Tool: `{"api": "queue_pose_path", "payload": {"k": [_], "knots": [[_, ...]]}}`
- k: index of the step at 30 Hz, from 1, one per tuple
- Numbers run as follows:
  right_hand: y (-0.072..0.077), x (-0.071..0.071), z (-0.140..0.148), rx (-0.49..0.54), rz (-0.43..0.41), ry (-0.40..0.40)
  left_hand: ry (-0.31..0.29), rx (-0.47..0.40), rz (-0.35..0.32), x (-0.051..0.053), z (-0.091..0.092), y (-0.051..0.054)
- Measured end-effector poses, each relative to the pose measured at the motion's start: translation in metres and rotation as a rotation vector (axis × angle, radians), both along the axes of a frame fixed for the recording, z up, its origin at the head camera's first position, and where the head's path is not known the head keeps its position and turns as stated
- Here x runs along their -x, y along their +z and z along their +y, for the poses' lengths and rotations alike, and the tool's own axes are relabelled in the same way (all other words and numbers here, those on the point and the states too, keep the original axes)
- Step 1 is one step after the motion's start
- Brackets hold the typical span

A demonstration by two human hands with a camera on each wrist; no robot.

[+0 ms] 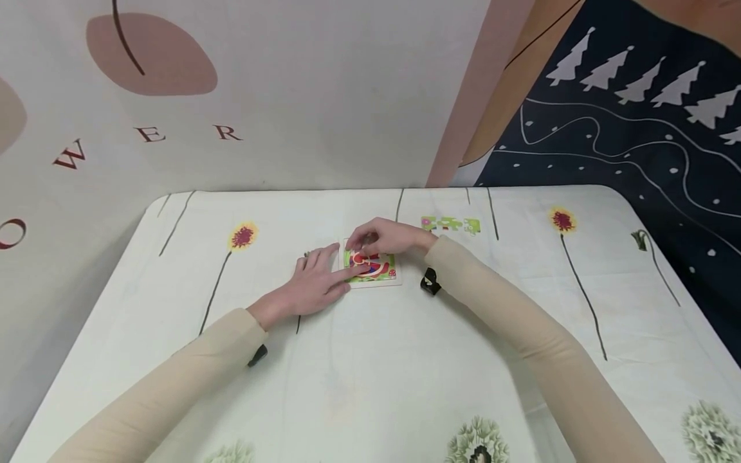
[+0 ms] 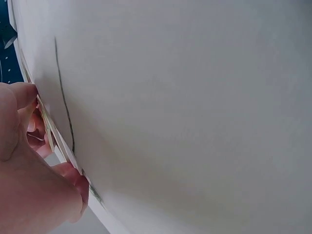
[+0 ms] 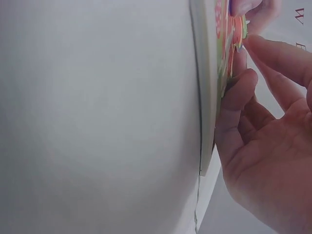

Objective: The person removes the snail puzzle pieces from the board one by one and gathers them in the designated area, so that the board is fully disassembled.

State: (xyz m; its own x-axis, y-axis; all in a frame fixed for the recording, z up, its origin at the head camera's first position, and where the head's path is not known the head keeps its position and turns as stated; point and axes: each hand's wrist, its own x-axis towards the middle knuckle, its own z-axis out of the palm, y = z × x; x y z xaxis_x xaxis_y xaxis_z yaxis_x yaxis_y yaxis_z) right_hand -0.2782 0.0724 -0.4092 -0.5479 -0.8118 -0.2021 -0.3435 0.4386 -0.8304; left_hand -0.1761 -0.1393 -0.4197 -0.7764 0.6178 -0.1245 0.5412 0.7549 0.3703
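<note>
Your right grip (image 1: pixel 386 235) is curled over the puzzle board (image 1: pixel 379 283), pinching a puzzle piece (image 3: pixel 238 31) just above it. Your left grip (image 1: pixel 312 283) is spread, index finger straight across the picture, other fingers at the board's left side. Board lies flat toward the surface's (image 1: pixel 359 366) far edge, about midway between left and right edges. Loose pieces (image 1: pixel 455 225) sit right of it, nearer the far edge.
</note>
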Motion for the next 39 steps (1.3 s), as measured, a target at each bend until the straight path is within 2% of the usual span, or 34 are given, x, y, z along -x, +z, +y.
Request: {"api": "queue_pose_path", "payload": {"k": [7, 14, 22, 34, 39], "knots": [[-0.0009, 0.0013, 0.0016, 0.067, -0.069, -0.04, -0.001, 0.009, -0.002, 0.0002, 0.0007, 0.0006], [0.0009, -0.0003, 0.0017, 0.073, -0.098, -0.062, -0.001, 0.008, -0.006, 0.0003, 0.001, 0.0015], [0.0005, -0.0009, 0.0011, 0.083, -0.088, -0.065, 0.007, 0.01, -0.019, 0.0004, 0.0, 0.0013], [0.0, -0.0038, 0.0008, 0.083, -0.063, -0.168, 0.0, 0.011, -0.01, 0.0011, 0.0002, 0.0], [0.0013, -0.0043, 0.0024, 0.078, -0.06, -0.18, -0.015, 0.007, -0.007, 0.0011, -0.0004, 0.0009]]}}
